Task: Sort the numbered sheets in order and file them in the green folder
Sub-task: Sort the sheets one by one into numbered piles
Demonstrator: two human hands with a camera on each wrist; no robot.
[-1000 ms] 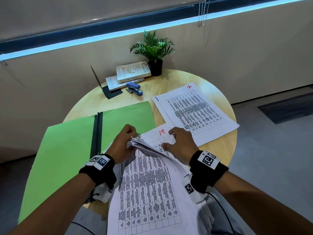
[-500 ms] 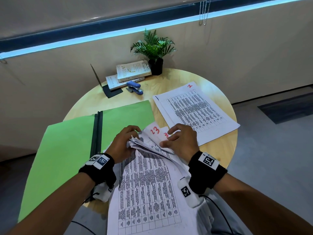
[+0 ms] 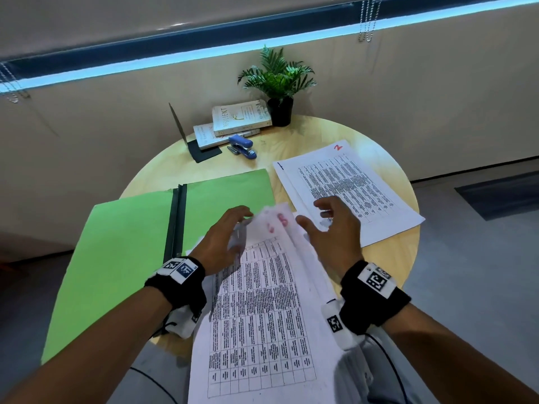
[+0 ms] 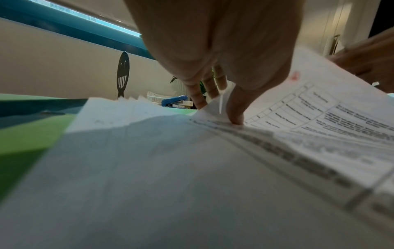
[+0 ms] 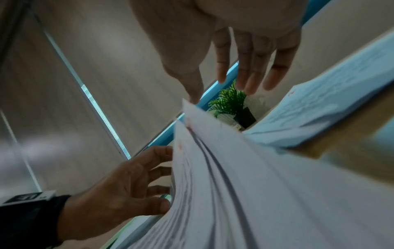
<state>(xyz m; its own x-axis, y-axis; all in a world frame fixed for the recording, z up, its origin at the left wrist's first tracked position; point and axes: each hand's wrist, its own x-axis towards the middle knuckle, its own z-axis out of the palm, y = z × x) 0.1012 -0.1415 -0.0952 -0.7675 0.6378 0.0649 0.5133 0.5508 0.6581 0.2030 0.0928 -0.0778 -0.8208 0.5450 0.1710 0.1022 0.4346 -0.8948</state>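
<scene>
A stack of numbered sheets [image 3: 262, 301] with printed tables lies at the near edge of the table and overhangs it. Its top corners are fanned up and blurred, with red numbers showing. My left hand [image 3: 230, 228] holds the fanned corners: the thumb [image 4: 234, 116] presses into the sheets [image 4: 149, 168] and the fingers sit behind them. My right hand [image 3: 323, 223] hovers just right of the fan with fingers spread; its thumb tip [image 5: 193, 96] is at a sheet's top edge. The open green folder [image 3: 116, 243] lies on the left. A sheet marked 2 [image 3: 350, 182] tops a pile on the right.
At the back of the round wooden table [image 3: 320, 132] are a potted plant [image 3: 277, 83], two books [image 3: 239, 116], a blue stapler [image 3: 242, 145] and a black stand [image 3: 189, 141]. A wall runs close behind. Grey floor lies to the right.
My right hand has let go of the sheet corners and lifted, fingers now spread. The sheets marked 19, then 23, have flipped past and other corners now fan up, blurred.
</scene>
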